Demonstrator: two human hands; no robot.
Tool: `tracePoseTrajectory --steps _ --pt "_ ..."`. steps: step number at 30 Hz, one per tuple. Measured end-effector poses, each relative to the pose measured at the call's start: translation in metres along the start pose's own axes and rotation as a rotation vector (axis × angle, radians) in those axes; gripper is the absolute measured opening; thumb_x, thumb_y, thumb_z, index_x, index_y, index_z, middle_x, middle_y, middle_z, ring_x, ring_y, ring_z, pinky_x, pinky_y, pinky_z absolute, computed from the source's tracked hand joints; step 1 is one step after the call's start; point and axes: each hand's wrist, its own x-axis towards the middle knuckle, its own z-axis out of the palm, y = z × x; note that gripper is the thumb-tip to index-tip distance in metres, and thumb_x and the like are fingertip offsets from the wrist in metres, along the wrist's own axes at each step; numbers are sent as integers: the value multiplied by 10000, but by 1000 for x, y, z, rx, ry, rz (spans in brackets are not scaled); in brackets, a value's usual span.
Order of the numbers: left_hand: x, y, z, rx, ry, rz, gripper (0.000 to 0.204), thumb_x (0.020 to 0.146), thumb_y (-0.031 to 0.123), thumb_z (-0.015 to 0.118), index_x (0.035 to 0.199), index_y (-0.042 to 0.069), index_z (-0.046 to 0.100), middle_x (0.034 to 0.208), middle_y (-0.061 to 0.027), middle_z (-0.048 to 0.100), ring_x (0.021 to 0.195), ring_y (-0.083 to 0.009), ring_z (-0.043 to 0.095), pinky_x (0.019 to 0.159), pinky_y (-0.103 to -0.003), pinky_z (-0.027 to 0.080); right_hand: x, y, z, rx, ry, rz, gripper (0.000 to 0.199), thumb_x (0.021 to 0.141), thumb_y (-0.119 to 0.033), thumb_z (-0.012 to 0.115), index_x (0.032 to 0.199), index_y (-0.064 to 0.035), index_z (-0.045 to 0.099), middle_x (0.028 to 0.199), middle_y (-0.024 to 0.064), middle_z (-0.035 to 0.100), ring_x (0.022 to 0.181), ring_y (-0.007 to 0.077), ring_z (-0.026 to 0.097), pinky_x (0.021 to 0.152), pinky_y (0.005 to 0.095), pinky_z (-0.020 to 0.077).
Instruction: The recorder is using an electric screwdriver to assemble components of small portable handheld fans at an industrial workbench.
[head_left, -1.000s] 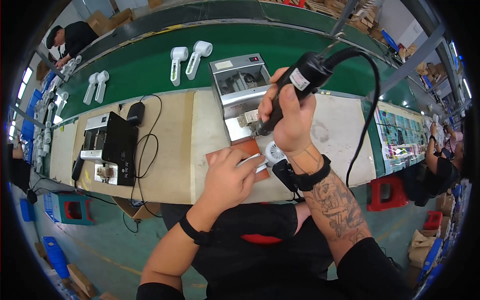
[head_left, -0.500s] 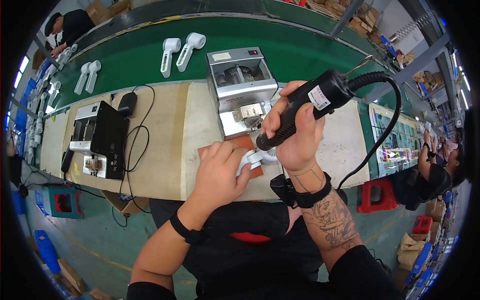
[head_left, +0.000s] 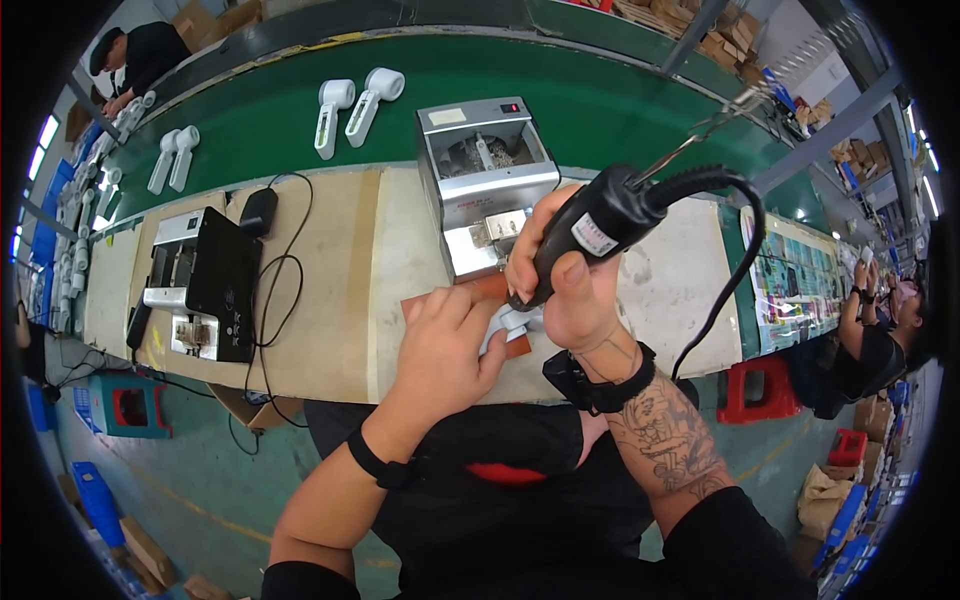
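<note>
The person's left hand [head_left: 442,345] holds a small white piece [head_left: 515,322], with the thumb on the near side and the fingers on the far side. The white piece is over a red-brown mat [head_left: 518,348] near the front of the table [head_left: 680,290], and the hands hide part of it. The right hand [head_left: 575,290] is wrapped around a fat black power driver [head_left: 605,222]. The driver leans, with its low end right by the white piece; I cannot tell if they touch. A black cord [head_left: 757,235] bends from its top end down to the right. Just behind the mat is a silver machine [head_left: 490,190] with an open top and little bits inside. A black machine [head_left: 225,290] sits well off to the left. Farther back, two white gadgets [head_left: 376,92] with round heads lie side by side on a green belt [head_left: 260,120].
</note>
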Motion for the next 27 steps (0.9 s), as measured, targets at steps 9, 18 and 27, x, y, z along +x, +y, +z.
tracePoseTrajectory --steps 9,18,27 --pt "0 3 2 12 26 -10 350 807 202 791 1105 45 697 1085 -81 649 952 -301 587 860 -426 425 28 -15 -9 -163 146 -258 758 955 -721 559 1248 -31 450 692 44 527 556 137 509 578 314 472" --pt "2 4 2 11 47 7 384 775 228 827 1093 53 700 1053 -88 643 927 -319 585 827 -432 434 39 5 -5 -158 138 -231 607 993 -607 611 1185 -45 487 693 66 553 569 150 524 570 323 466" --pt "0 2 4 27 20 -2 464 748 298 872 1108 65 696 1073 -90 636 942 -322 583 832 -429 416 -7 -22 0 75 133 -162 537 985 -447 702 1213 -4 500 708 48 591 614 108 564 553 257 455"
